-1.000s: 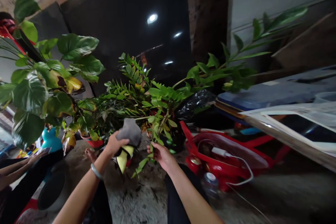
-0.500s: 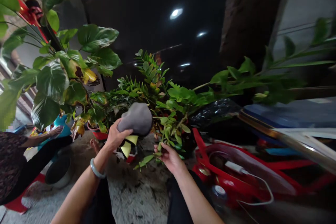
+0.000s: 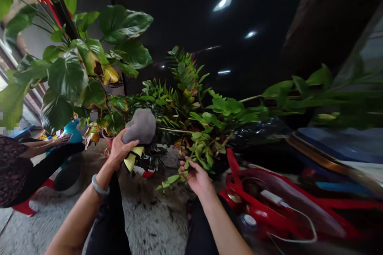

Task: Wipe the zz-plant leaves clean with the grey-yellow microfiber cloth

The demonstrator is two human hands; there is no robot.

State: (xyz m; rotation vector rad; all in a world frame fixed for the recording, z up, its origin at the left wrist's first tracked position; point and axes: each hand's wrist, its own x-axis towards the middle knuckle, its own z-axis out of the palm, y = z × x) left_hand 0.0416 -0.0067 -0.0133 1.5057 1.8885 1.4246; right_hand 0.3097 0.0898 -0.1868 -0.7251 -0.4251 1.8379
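— What do we have in our left hand (image 3: 119, 153)?
— A gray rounded thing (image 3: 141, 126). Our fingers and thumb are clamped on its lower left side, and it sits raised in front of the plants. We can't tell what it is made of.
— And the yellow piece (image 3: 130, 161)?
— It hangs just beneath the gray rounded thing, near our thumb; we can't tell whether the two are joined.
— How about our right hand (image 3: 200, 181)?
— Its thumb and fingers are together on a leafy stem (image 3: 171, 179), palm partly up. The tip of the stem points left, over the concrete floor (image 3: 149, 223).
— What lies to our right?
— A red bag (image 3: 317, 203), with a white plug (image 3: 271, 196) in it and a white cable (image 3: 313, 227) looping out. A clear bottle (image 3: 248, 221) stands just beside it, on the near side.
— And to our left?
— A person (image 3: 14, 163) sits on a red stool (image 3: 25, 208), near a gray bucket (image 3: 67, 179). Above them spreads a big-leafed plant (image 3: 66, 74), some leaves yellowed and browned.
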